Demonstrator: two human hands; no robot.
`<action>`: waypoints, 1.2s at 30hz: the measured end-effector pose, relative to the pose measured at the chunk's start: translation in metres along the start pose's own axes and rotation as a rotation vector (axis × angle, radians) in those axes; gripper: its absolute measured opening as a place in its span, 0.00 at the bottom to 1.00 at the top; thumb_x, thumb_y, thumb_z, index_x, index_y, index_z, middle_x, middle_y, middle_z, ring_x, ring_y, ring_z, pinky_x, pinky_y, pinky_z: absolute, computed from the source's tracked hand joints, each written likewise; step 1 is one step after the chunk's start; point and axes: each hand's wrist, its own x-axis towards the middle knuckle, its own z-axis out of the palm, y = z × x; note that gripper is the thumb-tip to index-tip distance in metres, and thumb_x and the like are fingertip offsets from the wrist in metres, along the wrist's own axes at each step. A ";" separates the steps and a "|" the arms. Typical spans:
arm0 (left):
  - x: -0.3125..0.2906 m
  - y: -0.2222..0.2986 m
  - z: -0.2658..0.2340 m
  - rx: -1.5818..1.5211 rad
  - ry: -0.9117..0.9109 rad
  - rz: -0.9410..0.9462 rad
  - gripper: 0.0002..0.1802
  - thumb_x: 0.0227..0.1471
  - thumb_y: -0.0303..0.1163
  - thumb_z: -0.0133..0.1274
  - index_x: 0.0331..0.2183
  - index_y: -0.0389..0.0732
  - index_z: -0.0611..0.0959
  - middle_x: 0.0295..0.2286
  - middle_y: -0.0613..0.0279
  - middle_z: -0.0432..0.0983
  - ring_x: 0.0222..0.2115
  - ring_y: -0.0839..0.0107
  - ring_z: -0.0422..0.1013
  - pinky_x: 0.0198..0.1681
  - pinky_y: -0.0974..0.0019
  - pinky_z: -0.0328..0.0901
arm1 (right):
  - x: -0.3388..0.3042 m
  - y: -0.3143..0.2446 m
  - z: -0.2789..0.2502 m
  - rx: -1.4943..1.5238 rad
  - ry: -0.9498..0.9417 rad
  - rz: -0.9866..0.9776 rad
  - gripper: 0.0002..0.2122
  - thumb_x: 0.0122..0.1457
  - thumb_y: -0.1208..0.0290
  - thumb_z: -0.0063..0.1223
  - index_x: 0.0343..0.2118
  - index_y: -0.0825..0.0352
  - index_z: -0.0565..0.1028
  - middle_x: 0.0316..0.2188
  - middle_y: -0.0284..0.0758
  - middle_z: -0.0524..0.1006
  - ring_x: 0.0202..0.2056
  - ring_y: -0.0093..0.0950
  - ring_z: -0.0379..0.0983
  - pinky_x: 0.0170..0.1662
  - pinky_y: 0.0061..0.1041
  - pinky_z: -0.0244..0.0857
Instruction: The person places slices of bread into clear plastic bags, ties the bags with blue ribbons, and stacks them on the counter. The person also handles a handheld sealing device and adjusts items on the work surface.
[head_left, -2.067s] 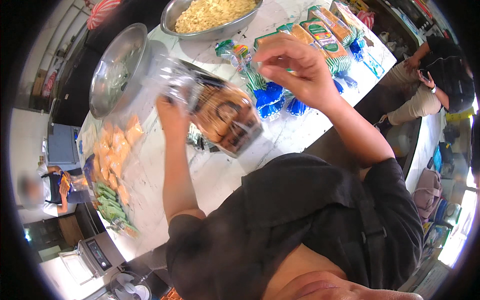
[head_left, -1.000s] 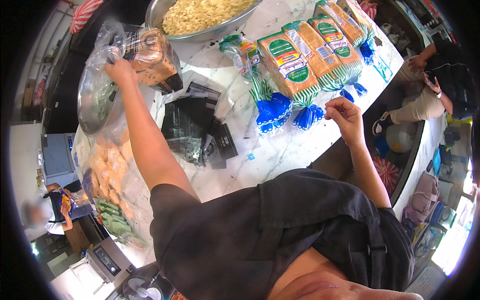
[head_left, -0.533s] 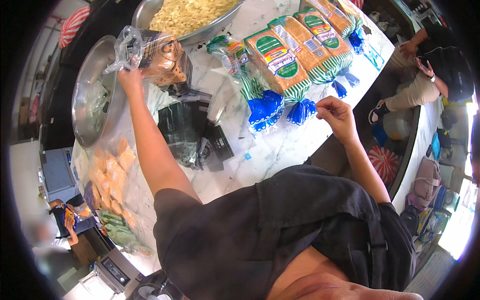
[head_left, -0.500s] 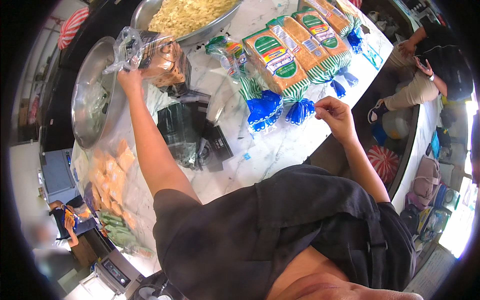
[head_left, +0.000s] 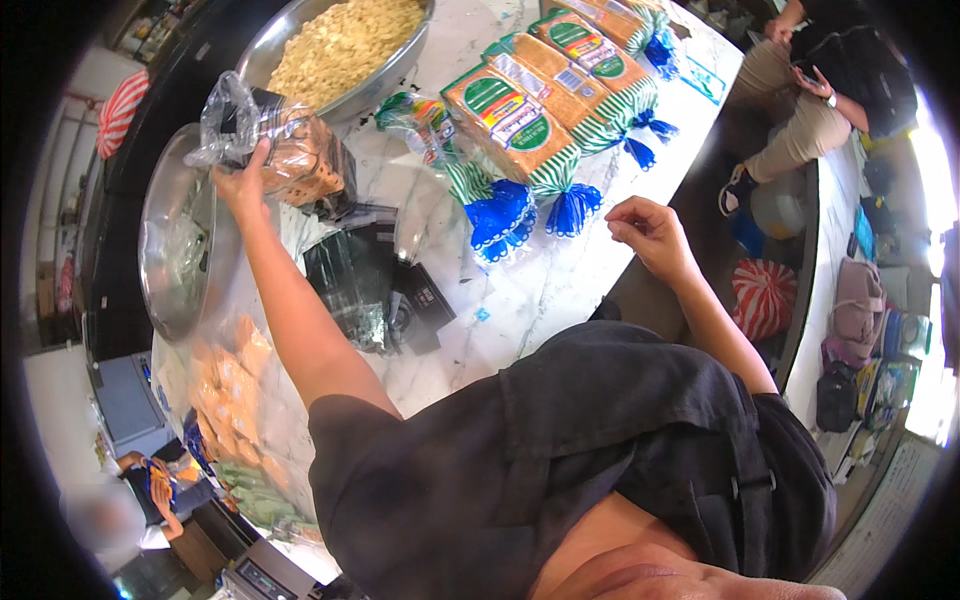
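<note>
My left hand (head_left: 241,188) is closed at the loose mouth of a clear plastic bread bag (head_left: 228,118), with a finger up against the film. Inside the bag lies a brown, dark-speckled loaf (head_left: 305,165), resting on the table beside a steel bowl. My right hand (head_left: 648,236) hovers by the table's right edge, fingers curled and thumb drawn to them; anything in the pinch is too small to make out. Closest to it is the blue gathered end (head_left: 573,210) of a packaged bread loaf (head_left: 508,122), which it does not touch.
Several more loaves (head_left: 585,48) line the far right. A steel bowl (head_left: 362,98) holds pale yellow chunks; another steel bowl (head_left: 160,290) stands left. Black plastic packaging (head_left: 350,275), orange packs (head_left: 232,385) and green packs (head_left: 255,490) lie on the table. Another person (head_left: 850,80) sits right.
The whole view has shifted, so the loaves sit further left. My left hand has changed its hold at the bag's mouth. My right hand stays pinched beside the loaves.
</note>
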 end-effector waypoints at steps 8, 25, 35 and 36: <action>-0.035 0.034 0.003 0.479 0.155 -0.042 0.72 0.22 0.52 0.75 0.61 0.31 0.52 0.58 0.33 0.47 0.61 0.44 0.46 0.63 0.48 0.48 | -0.022 -0.001 -0.008 -0.057 0.043 -0.060 0.04 0.57 0.77 0.56 0.34 0.70 0.76 0.26 0.26 0.74 0.29 0.13 0.68 0.33 0.14 0.63; -0.224 -0.013 0.080 0.229 0.175 0.741 0.35 0.51 0.41 0.61 0.54 0.34 0.66 0.47 0.49 0.64 0.44 0.55 0.64 0.49 0.55 0.61 | -0.080 0.031 -0.017 -0.167 0.143 -0.233 0.03 0.53 0.75 0.55 0.30 0.66 0.78 0.28 0.34 0.78 0.29 0.27 0.74 0.34 0.28 0.68; -0.324 0.018 0.188 -0.199 -0.667 0.501 0.25 0.56 0.26 0.49 0.55 0.38 0.67 0.38 0.58 0.69 0.36 0.70 0.68 0.38 0.68 0.65 | -0.180 0.062 -0.043 -0.173 0.370 0.014 0.05 0.51 0.73 0.55 0.30 0.66 0.78 0.27 0.37 0.79 0.32 0.31 0.77 0.37 0.29 0.69; -0.328 0.026 0.195 -0.236 -0.690 0.496 0.25 0.56 0.25 0.48 0.56 0.37 0.66 0.38 0.58 0.69 0.35 0.69 0.68 0.38 0.68 0.65 | -0.188 0.061 -0.045 -0.203 0.406 0.006 0.05 0.50 0.73 0.56 0.30 0.67 0.78 0.27 0.37 0.79 0.32 0.31 0.77 0.37 0.29 0.69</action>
